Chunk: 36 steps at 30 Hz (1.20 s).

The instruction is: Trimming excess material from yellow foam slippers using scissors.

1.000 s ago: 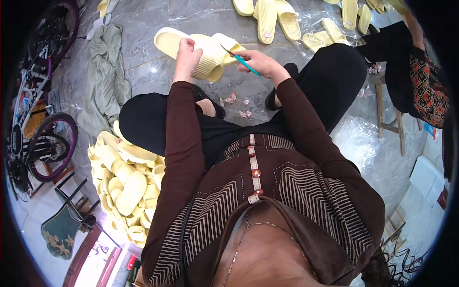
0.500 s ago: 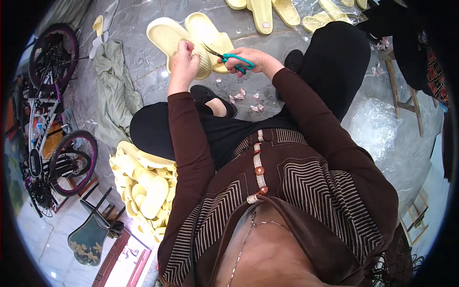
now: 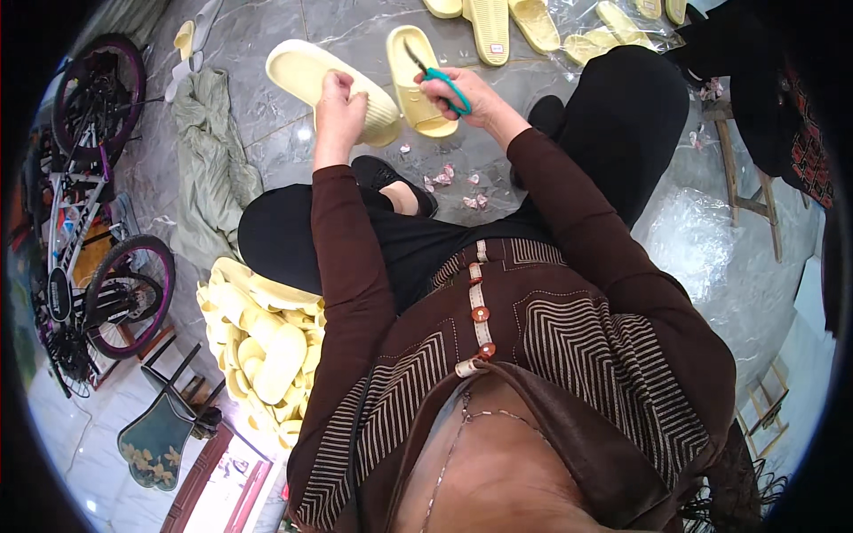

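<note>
My left hand point(image 3: 338, 108) grips a pale yellow slipper point(image 3: 313, 78) by its side. Just right of it, my right hand point(image 3: 469, 96) is closed around green-handled scissors point(image 3: 437, 76), blades lying over a second slipper point(image 3: 416, 82) under that hand.

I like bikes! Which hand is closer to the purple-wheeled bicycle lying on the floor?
Left. The left hand, holding a pale yellow foam slipper, is nearer the bicycle; the right hand, with teal-handled scissors, is farther away.
</note>
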{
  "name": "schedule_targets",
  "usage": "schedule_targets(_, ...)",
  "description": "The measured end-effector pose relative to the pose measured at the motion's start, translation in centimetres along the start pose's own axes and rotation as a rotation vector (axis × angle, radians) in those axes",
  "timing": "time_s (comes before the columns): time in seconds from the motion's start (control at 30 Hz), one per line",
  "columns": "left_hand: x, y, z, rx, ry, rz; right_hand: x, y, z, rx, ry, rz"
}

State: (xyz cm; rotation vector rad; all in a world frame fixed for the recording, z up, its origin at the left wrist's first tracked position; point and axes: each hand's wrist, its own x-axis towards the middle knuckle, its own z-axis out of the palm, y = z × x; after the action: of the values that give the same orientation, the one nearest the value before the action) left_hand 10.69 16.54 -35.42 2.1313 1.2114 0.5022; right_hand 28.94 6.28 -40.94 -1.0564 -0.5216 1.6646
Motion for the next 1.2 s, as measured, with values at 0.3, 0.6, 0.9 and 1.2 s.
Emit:
schedule_targets(0.3,1.0,-0.7,1.0,-1.177,0.362,-0.397,-1.2,-2.0,1.4,-0.216,0.216,-0.325)
schedule_targets(0.6,1.7,-2.6,2.8,-1.574,0.378,-0.577,-0.8,-2.5,1.4,-0.801,0.53,-0.679)
schedule_targets(0.9,1.8,-2.0,3.2,-1.489,0.332,-0.608,-0.6,-3.8,0.9,-0.55,0.461,-0.628)
schedule_targets(1.2,3.0,-2.8,2.4,-1.304,0.326,-0.62,-0.3,-5.8,-0.8,-0.976,0.714,-0.696)
